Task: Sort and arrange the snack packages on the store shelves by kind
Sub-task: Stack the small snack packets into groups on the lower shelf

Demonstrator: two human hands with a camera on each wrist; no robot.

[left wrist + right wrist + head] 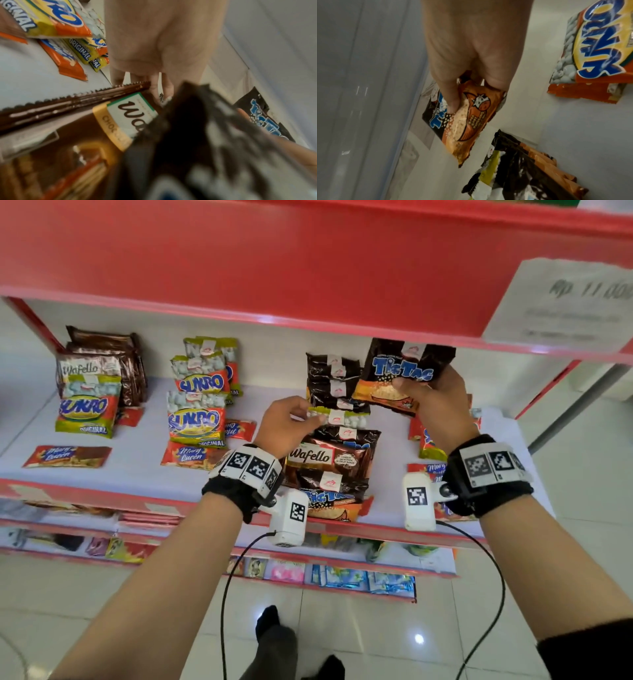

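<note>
**Wrist rigs and dark clothing**

Each forearm wore a black wrist strap point(493, 494) topped by white blocks printed with black square markers. Beside each strap hung a white camera housing point(418, 501), trailing a thin black cable point(493, 604). A black sleeve cuff point(589, 648) showed below the right strap.

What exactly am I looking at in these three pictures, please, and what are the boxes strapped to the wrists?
A person is sorting snacks on a shop shelf. The big picture comes from a head camera; the other two come from small cameras strapped to each wrist, looking along the fingers. The right hand holds a Tic Tac packet lifted above the shelf. The left hand pinches the top of a Sukro packet in the mixed middle pile. Wafello packets, more Sukro bags and flat red bars lie around.
</note>
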